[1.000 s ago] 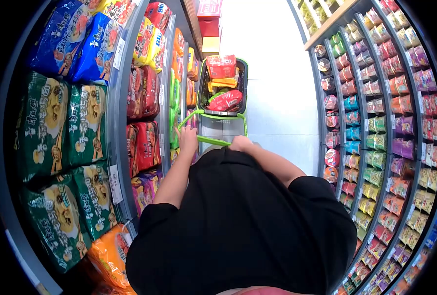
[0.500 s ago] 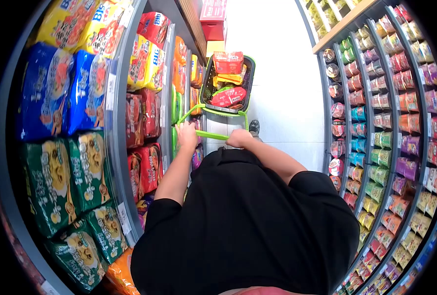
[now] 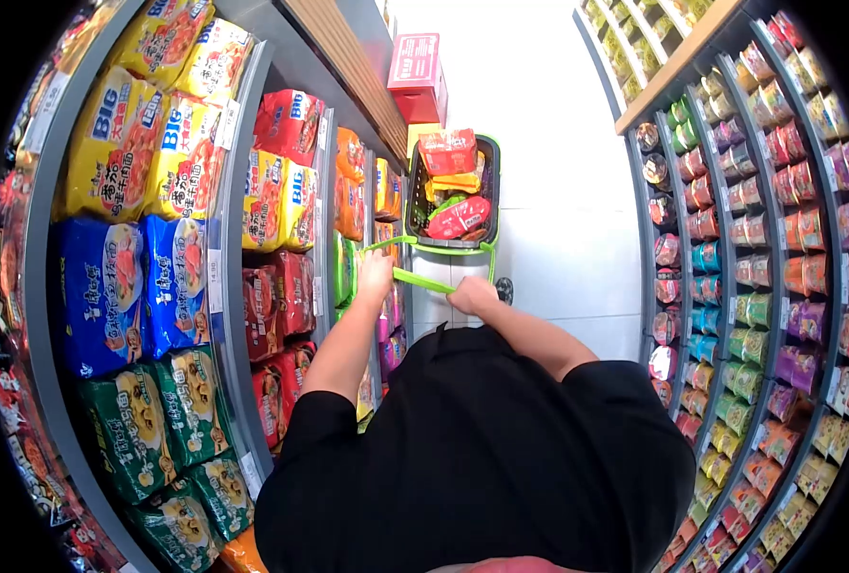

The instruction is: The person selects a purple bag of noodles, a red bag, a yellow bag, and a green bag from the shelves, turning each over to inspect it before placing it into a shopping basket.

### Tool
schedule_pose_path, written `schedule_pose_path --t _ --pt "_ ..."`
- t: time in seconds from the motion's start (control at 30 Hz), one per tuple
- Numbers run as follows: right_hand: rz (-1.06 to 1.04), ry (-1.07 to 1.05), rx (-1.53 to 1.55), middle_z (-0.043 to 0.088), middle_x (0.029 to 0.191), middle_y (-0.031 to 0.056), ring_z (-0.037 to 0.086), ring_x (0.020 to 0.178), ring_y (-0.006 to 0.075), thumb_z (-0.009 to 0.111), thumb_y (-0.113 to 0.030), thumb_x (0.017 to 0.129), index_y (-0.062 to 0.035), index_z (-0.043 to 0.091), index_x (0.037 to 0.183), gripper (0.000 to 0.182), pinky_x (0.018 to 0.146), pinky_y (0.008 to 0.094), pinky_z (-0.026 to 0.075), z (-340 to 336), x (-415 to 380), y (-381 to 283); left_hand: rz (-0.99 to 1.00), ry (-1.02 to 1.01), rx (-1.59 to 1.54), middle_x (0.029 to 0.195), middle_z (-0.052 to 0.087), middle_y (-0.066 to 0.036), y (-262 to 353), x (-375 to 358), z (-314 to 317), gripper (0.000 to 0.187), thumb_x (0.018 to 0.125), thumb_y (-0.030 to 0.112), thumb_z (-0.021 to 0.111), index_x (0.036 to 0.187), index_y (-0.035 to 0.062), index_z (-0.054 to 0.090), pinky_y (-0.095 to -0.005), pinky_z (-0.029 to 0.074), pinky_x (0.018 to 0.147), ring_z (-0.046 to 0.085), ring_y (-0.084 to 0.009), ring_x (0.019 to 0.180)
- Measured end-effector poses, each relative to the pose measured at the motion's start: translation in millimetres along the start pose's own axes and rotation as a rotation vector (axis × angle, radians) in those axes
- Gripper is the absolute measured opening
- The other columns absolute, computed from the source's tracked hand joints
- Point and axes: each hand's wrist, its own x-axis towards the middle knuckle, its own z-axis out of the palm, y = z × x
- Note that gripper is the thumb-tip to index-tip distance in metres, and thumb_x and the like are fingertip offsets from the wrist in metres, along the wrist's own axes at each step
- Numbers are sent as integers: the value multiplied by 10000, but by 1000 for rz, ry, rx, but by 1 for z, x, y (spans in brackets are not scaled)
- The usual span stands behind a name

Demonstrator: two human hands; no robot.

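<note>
A dark shopping basket [image 3: 417, 196] with a green rim stands ahead of me, between the shelf on the left and the tiled floor. Its bright green handle [image 3: 424, 281] reaches back toward my body. My left hand [image 3: 377, 274] is closed around the handle's left end, close to the shelf packets. Around the right part of the bar, my right hand [image 3: 474, 295] is also closed. Inside the basket lie a red packet [image 3: 449, 153], a yellow packet [image 3: 455, 181] and a pinkish-red packet [image 3: 460, 219].
Bagged instant noodles, such as a blue pack [image 3: 100, 296] and a green pack [image 3: 126, 430], fill the left shelves. Cup noodles [image 3: 706, 286] line the right shelves. A red carton [image 3: 417, 72] stands beyond the basket, with white floor tiles [image 3: 572, 258] along the aisle.
The shelves have slid downward in view as I move forward along the aisle. The basket sits slightly lower and to the right in view, still held by both hands.
</note>
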Motion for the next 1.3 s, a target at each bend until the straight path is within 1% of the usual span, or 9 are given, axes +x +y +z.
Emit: schedule_pose_path --t 0.07,0.1,0.23,0.37,0.7,0.83,1.03,1.13,1.3 --pt "-15 -35 -53 724 1112 248 693 1074 399 606 -393 823 2 765 1054 484 942 457 553 -12 0 4 -18 -16 22 1079 660 -113 6 2 -2 233 911 131 574 1029 175 770 -602 329 1145 589 -313 1158" --pt "-28 -31 -77 728 1107 239 699 1057 399 590 -380 826 -11 772 1035 462 932 454 558 -17 -5 7 -29 -49 2 1124 662 -123 13 -2 0 206 899 124 599 1015 154 767 -678 284 1164 588 -304 1177" --pt "-107 -1 -183 732 1096 234 708 1037 395 561 -355 834 -17 776 1012 439 920 452 565 8 -8 32 -36 -43 -34 1114 659 -102 28 -28 21 219 911 138 597 1017 181 784 -726 282 1140 584 -310 1178" --pt "-100 -53 -250 733 1091 238 709 1038 388 550 -322 827 -7 769 1030 434 911 457 569 40 -19 30 1 -171 -79 1101 650 -99 17 -62 36 207 915 142 592 987 168 784 -725 288 1137 581 -310 1162" --pt "-1 57 -84 729 1076 250 708 1024 407 565 -307 814 -12 777 999 407 898 469 570 136 -63 -23 134 -15 -36 1087 638 -69 -46 -115 44 157 811 133 731 960 165 766 -683 318 1140 579 -309 1151" --pt "-32 30 -63 733 1077 242 711 1026 398 570 -340 823 -8 773 1020 436 906 464 570 159 -69 -35 107 -76 27 1066 652 -67 -65 -134 52 138 888 160 654 967 155 768 -648 333 1147 585 -287 1155" --pt "14 25 -38 738 1060 236 713 1027 388 584 -409 832 -6 775 1017 482 924 461 565 165 -62 -36 57 2 139 1101 647 -97 -58 -120 53 191 900 135 608 970 141 785 -619 389 1113 578 -288 1184" --pt "65 80 -8 736 1054 244 711 1032 389 574 -421 837 -3 777 1000 492 928 462 562 153 -56 -22 33 -62 99 1130 653 -99 -39 -101 49 196 915 156 595 965 127 782 -622 400 1104 576 -284 1200" --pt "102 153 54 730 1038 261 711 1020 393 579 -430 836 9 775 970 499 915 472 564 125 -28 -16 65 -88 167 1180 638 -95 -35 -47 37 217 940 206 575 987 133 774 -636 348 1141 557 -281 1235"
